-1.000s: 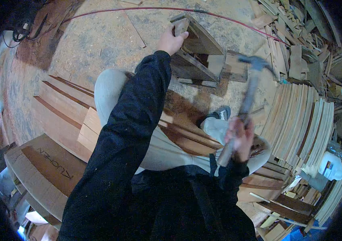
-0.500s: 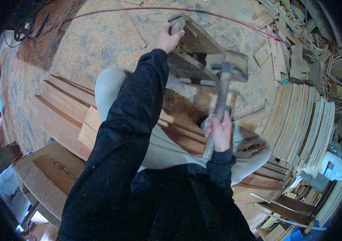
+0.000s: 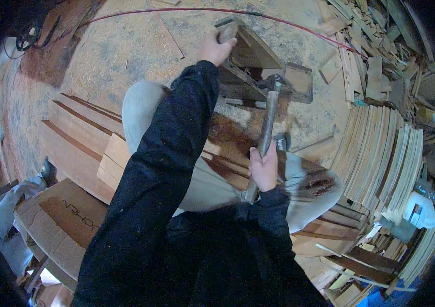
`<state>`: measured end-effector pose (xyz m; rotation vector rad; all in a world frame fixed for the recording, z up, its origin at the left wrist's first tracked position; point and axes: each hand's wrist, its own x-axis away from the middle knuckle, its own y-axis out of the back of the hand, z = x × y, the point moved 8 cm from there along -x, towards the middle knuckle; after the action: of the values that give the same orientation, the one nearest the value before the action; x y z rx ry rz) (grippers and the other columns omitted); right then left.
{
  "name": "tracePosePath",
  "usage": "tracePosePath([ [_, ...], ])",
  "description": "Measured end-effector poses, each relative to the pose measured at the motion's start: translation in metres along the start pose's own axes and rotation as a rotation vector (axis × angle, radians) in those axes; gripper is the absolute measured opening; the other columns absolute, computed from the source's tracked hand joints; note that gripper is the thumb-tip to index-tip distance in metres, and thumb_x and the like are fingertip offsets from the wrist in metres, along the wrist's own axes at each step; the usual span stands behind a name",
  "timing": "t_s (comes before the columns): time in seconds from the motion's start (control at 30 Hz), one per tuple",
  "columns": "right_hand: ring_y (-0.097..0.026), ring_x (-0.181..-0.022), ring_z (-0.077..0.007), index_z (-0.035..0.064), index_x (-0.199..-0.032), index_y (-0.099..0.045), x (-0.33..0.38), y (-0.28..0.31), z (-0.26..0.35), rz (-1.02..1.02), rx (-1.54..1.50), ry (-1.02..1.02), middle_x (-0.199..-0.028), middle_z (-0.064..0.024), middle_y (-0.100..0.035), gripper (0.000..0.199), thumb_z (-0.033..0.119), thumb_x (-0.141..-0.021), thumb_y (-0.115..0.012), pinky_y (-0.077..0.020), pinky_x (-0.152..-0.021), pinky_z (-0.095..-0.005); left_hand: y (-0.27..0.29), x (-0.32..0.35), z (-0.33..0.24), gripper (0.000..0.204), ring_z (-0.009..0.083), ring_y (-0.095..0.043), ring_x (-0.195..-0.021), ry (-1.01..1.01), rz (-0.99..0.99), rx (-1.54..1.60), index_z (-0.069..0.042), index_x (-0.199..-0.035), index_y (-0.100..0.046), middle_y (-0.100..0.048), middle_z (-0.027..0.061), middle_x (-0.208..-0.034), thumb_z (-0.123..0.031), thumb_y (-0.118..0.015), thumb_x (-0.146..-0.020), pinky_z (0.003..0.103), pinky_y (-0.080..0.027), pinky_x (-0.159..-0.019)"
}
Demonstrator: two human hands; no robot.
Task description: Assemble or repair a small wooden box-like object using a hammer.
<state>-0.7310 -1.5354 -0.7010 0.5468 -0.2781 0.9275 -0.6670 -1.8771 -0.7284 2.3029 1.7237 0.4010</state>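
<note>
My right hand [image 3: 264, 166] is wrapped round the wooden handle of a claw hammer [image 3: 268, 120]. The hammer points away from me, its dark head [image 3: 275, 82] over the near right part of a wooden frame [image 3: 258, 48]. Whether the head touches the wood I cannot tell. At the frame's far left end, my left hand [image 3: 217, 47] is closed on a small wood block [image 3: 227, 32], fingers partly hidden behind it. The frame is made of weathered boards set at angles and stands on the dusty floor.
Long brown boards [image 3: 74, 140] lie under and beside my legs. A cardboard box [image 3: 69, 215] is at the left. Stacked thin boards [image 3: 371, 148] and a scrap wood heap [image 3: 376, 46] line the right, near a white jug [image 3: 421, 210]. A red hose [image 3: 197, 8] crosses the far floor.
The hammer and my right hand have shifted slightly left and the head a little farther away. My left hand keeps its hold at the frame's end.
</note>
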Motion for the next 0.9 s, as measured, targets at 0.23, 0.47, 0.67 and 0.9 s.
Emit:
tracePosePath([
  [0.23,-0.043,-0.043,-0.0084,0.0084,-0.097,-0.042,0.009,0.043,0.049,0.022,-0.404,0.0,-0.063,-0.0015,-0.046,0.014,0.01,-0.087,-0.052,-0.0363,-0.035,-0.0225,-0.002,0.003,0.0,0.069,0.0336,-0.051,-0.111,0.047,-0.009,-0.149,0.0,-0.125,-0.043,-0.053,0.0218,-0.119,-0.043,-0.064,-0.074,0.038,-0.04,-0.094],
  [0.47,-0.044,-0.044,-0.0082,0.0071,-0.098,-0.043,0.048,0.096,0.147,-0.285,-0.46,0.273,-0.065,-0.0016,-0.048,0.013,0.009,-0.088,-0.052,-0.0348,-0.035,-0.0221,-0.015,-0.004,0.012,0.073,0.0351,-0.048,-0.113,0.124,0.073,-0.179,-0.001,-0.127,-0.04,-0.047,0.0241,-0.123,-0.047,-0.062,-0.075,0.041,-0.039,-0.095],
  [0.67,-0.045,-0.042,-0.01,0.0053,-0.107,-0.042,0.01,0.038,0.049,-0.046,0.072,-0.04,-0.062,-0.0007,-0.048,0.028,0.014,-0.086,-0.057,-0.0366,-0.035,-0.0242,-0.012,-0.005,0.01,0.074,0.0347,-0.047,-0.114,0.053,0.036,-0.202,-0.002,-0.13,-0.038,-0.046,0.0236,-0.125,-0.046,-0.063,-0.075,0.041,-0.038,-0.096],
  [0.9,-0.044,-0.043,-0.0089,0.0093,-0.101,-0.043,0.002,0.033,0.032,0.036,-0.281,-0.145,-0.063,-0.0014,-0.047,0.019,0.012,-0.086,-0.055,-0.0379,-0.035,-0.0235,-0.002,-0.004,0.01,0.07,0.033,-0.048,-0.114,0.014,-0.029,-0.085,-0.001,-0.125,-0.044,-0.052,0.0199,-0.121,-0.041,-0.066,-0.072,0.038,-0.039,-0.095],
])
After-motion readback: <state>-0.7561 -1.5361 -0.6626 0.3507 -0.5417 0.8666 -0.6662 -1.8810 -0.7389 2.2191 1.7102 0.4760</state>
